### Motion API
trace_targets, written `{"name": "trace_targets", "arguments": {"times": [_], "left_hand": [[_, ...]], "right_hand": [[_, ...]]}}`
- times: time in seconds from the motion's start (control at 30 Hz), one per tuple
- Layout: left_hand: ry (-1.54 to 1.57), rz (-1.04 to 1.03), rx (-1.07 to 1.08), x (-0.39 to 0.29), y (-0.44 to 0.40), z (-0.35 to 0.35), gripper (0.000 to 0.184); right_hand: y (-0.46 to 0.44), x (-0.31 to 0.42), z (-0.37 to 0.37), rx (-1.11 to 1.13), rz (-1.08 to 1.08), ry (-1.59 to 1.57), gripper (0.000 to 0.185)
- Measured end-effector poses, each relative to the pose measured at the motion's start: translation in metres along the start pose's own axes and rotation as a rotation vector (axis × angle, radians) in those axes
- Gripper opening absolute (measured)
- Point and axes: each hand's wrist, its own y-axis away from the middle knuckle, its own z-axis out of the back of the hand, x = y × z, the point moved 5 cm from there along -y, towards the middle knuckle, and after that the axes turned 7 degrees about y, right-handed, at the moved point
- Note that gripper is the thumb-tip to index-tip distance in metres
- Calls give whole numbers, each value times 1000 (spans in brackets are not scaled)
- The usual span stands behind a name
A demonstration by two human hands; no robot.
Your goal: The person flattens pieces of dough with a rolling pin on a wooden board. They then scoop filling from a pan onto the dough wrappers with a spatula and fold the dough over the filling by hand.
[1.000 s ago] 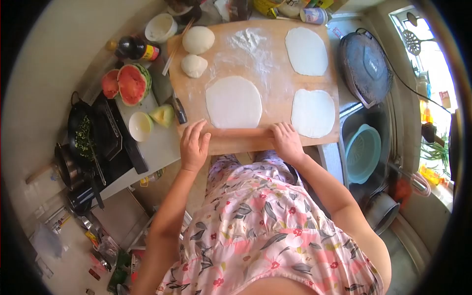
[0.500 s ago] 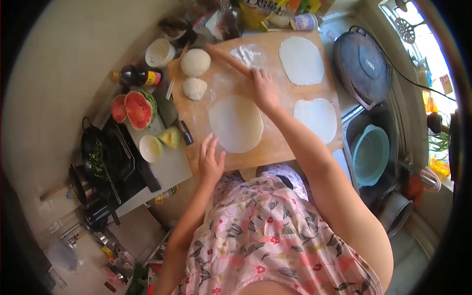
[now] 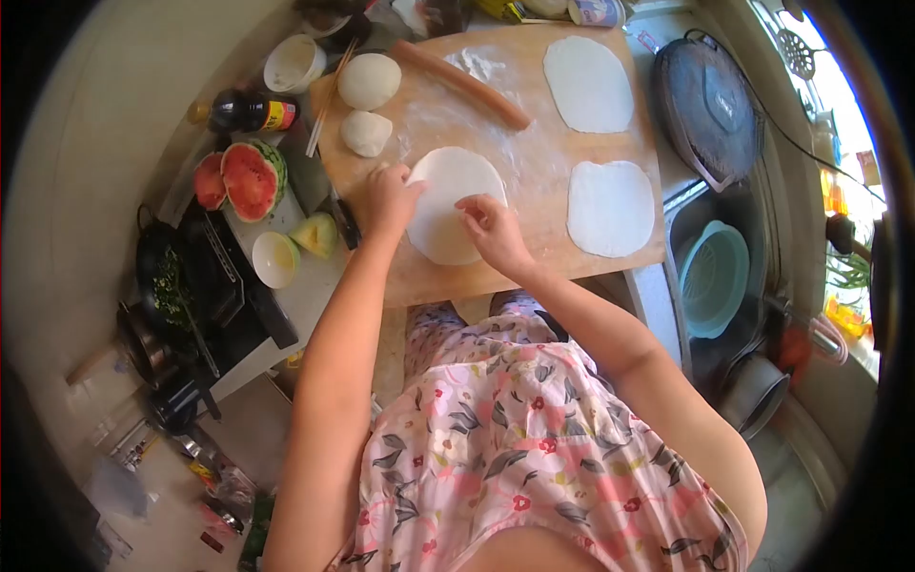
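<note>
A round, flat sheet of dough (image 3: 448,214) lies near the front of the wooden board (image 3: 543,257). At its upper left edge is my left hand (image 3: 389,202), fingers closed on the rim of the dough; part of the grip is hidden. My right hand (image 3: 496,234) is over the right side of the same sheet, its fingers curled in toward the thumb, with nothing visible in them. Further back, the rolling pin (image 3: 467,86) rests slanted on the board, untouched. Two balls of dough (image 3: 370,81) sit at the board's left.
Two flat dough sheets (image 3: 610,210) lie along the board's right side. A knife (image 3: 345,224) and chopsticks (image 3: 331,100) are by the left edge. Cut watermelon (image 3: 253,181), a bowl (image 3: 275,260) and a wok (image 3: 162,276) stand left. At right are a lidded pan (image 3: 710,114) and a sink basin (image 3: 715,281).
My right hand has let go of the rolling pin and come back over the dough sheet. My left hand has moved up to the sheet's upper left edge. The view has shifted slightly.
</note>
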Motion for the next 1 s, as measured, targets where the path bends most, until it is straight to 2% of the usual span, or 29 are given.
{"name": "trace_targets", "arguments": {"times": [0.1, 0.13, 0.23, 0.27, 0.3, 0.37, 0.4, 0.5, 0.53, 0.6, 0.63, 0.67, 0.7, 0.77, 0.87, 0.97, 1.0], "left_hand": [[-7, 3, -63, -32, 24, 26, 22], [-57, -155, -85, -51, 36, 33, 18], [-79, -623, -155, -115, 95, 56, 8], [-55, -702, -172, -128, 112, 57, 5], [-32, -780, -193, -138, 125, 57, 3], [-29, -781, -147, -147, 138, 51, 7], [-30, -779, -123, -148, 140, 49, 10], [89, -737, -240, -148, 130, 69, 20], [153, -637, -284, -133, 124, 74, 35], [484, -355, -486, -97, 100, 69, 52], [1033, -59, -373, -74, 80, 56, 58], [1557, 271, -223, -58, 62, 35, 63], [1907, -34, 24, -42, 38, 12, 61], [2105, 36, 112, -31, 16, -2, 61], [2138, -2, 90, -25, 10, -2, 62], [2136, -42, 80, -24, 11, 4, 62], [2133, -44, 80, -24, 11, 6, 63]], "right_hand": [[10, -21, -17, 7, -334, -528, 29], [15, -20, -19, -35, -381, -672, 35], [19, -17, -26, -141, -652, -1057, 37], [11, -25, -37, -97, -487, -1187, 40], [10, -20, -35, 6, -435, -1385, 41], [14, -3, -24, 240, -317, -1764, 42], [16, 22, -14, 285, -274, -1851, 50], [8, 54, 4, 349, -335, -1924, 62], [4, 67, 11, 490, -267, -1996, 72], [-4, 97, 23, 417, -165, -1767, 74], [-9, 110, 22, 380, -120, -1651, 75], [-19, 108, 8, 392, 17, -1321, 81], [-23, 109, -7, 314, 157, -826, 81], [-26, 118, -35, 137, 394, 170, 83], [0, 123, -54, -4, 453, 282, 79], [2, 135, -47, 120, 630, 368, 76], [-8, 139, -42, 125, 733, 484, 75]]}}
